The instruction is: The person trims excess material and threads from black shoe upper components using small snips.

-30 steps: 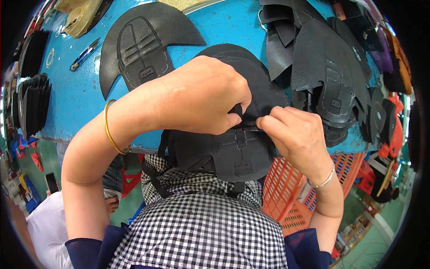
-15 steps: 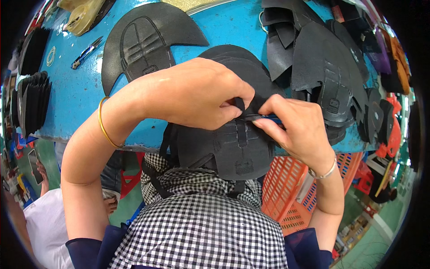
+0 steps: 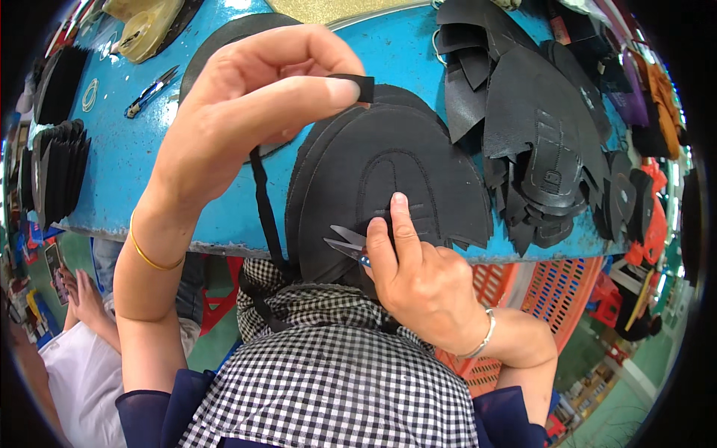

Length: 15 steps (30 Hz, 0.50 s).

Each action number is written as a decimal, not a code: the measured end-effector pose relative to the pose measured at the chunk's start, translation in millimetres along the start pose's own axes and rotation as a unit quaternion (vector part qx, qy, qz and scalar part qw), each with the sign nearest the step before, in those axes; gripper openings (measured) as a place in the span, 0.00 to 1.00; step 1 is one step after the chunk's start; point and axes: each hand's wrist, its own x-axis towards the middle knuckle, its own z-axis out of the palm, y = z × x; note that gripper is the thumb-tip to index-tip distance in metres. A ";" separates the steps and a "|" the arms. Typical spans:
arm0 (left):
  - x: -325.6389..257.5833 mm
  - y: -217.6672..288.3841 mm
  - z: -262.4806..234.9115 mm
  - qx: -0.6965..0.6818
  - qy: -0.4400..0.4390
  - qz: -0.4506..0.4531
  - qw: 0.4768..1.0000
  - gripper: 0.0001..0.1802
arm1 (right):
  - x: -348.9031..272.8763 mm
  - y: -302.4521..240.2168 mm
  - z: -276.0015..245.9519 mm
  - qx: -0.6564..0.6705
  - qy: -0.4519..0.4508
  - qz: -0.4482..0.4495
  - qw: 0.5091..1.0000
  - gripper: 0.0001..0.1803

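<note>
My left hand [image 3: 276, 97] is raised over the table, pinching the end of a black strip [image 3: 366, 88] between thumb and fingers. A long black band [image 3: 265, 209] hangs below that hand toward my lap; whether it is the same strip I cannot tell. My right hand [image 3: 426, 291] holds small scissors [image 3: 345, 243], their blades apart and pointing left. Its index finger stretches out and rests on the top one of several stacked black shoe uppers [image 3: 448, 172]. Stitched lines show on that piece. The stack overhangs the table's near edge.
Another black upper [image 3: 224, 33] lies partly behind my left hand. Blue-handled snips [image 3: 151, 91] sit at the left, near stacked black pieces [image 3: 56, 168]. A pile of black uppers [image 3: 523, 89] stands at the right. Below is an orange basket [image 3: 560, 291]. Another person's hand [image 3: 89, 306] shows at lower left.
My left hand has lifted up and left with the black strip. My right hand, with the scissors, has come down and left onto the uppers. The top upper showing is now a different one.
</note>
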 end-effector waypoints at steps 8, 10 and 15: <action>-28.4 -7.5 -5.9 -0.025 0.073 0.050 0.996 0.13 | 3.7 5.6 -1.8 0.079 0.016 0.047 0.996 0.04; -39.9 -4.9 -9.9 -0.009 0.089 0.026 0.996 0.13 | 4.5 34.6 -7.0 0.346 0.083 0.125 0.926 0.08; -49.1 -16.4 -21.2 0.001 0.094 -0.013 0.996 0.11 | -31.8 59.6 -26.6 0.711 0.305 0.456 0.440 0.19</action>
